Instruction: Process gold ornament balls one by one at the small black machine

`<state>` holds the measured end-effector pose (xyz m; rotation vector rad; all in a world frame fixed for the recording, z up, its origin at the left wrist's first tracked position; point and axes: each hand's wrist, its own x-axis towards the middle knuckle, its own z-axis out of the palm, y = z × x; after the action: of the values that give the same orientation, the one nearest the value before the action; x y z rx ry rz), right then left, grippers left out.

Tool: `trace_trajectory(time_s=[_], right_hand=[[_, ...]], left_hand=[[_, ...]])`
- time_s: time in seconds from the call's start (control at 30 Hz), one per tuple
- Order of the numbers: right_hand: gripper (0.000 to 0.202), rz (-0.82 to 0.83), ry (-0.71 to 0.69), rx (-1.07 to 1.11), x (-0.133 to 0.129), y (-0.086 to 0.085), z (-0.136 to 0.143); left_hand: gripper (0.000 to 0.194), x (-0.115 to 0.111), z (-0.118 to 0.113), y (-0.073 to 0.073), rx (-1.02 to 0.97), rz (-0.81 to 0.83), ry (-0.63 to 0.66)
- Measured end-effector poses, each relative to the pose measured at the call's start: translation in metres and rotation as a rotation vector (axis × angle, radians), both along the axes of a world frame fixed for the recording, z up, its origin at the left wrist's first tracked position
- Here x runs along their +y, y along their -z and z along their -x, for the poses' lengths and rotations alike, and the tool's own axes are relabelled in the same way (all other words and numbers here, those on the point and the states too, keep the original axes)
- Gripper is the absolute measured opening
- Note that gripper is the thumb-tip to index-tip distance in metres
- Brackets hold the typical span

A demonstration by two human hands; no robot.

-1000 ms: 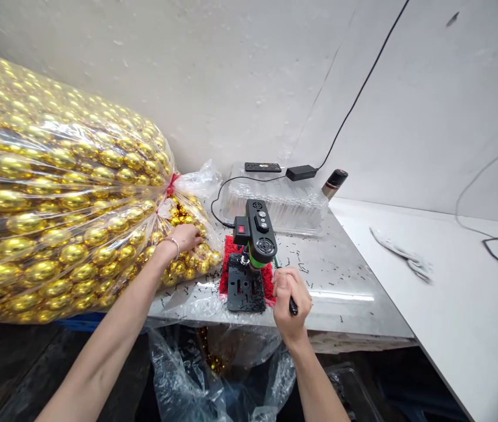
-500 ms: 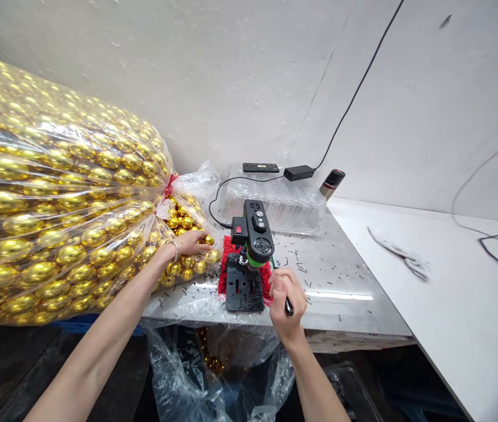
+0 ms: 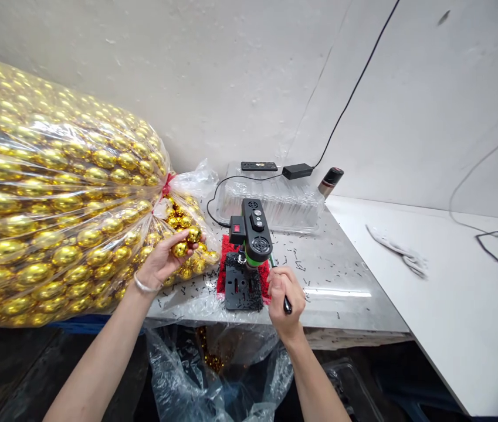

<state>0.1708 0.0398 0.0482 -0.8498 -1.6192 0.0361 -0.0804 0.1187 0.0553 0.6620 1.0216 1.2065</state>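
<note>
While plastic veils gold balls [image 3: 179, 249], lever [image 3: 284, 302] mostly fist-hidden.

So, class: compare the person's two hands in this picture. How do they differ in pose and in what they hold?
The left hand is turned palm up with gold balls in its curled fingers beside the big bag; the right hand is a closed fist around the black lever of the small drill press. The left wrist wears a bracelet; the right is bare. Both are ungloved.
</note>
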Motion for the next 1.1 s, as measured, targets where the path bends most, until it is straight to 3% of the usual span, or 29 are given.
trace_trajectory(time_s=[0.17, 0.37, 0.43, 0.57, 0.7, 0.87, 1.1], right_hand=[[0.028, 0.013, -0.001, 0.003, 0.0, 0.001, 0.0], [0.027, 0.008, -0.003, -0.021, 0.0, -0.001, -0.001], [0.026, 0.011, 0.005, -0.031, -0.001, -0.002, -0.001], [0.025, 0.013, 0.011, -0.04, -0.001, -0.002, -0.003], [0.026, 0.012, 0.026, -0.05, -0.001, 0.0, -0.004], [0.027, 0.023, 0.021, -0.048, -0.001, 0.002, -0.004], [0.027, 0.057, 0.016, -0.031, -0.002, 0.006, -0.004]], left_hand=[[0.02, -0.044, -0.03, 0.016, -0.065, 0.146, 0.094], [0.03, -0.06, -0.073, 0.055, -0.128, 0.171, 0.158], [0.032, -0.058, -0.084, 0.066, -0.032, 0.149, 0.132], [0.037, -0.05, -0.099, 0.083, 0.357, -0.021, 0.094], [0.036, -0.042, -0.105, 0.087, 0.681, -0.209, 0.105], [0.04, -0.04, -0.106, 0.08, 0.965, -0.258, 0.211], [0.031, -0.046, -0.105, 0.081, 1.166, -0.392, 0.212]])
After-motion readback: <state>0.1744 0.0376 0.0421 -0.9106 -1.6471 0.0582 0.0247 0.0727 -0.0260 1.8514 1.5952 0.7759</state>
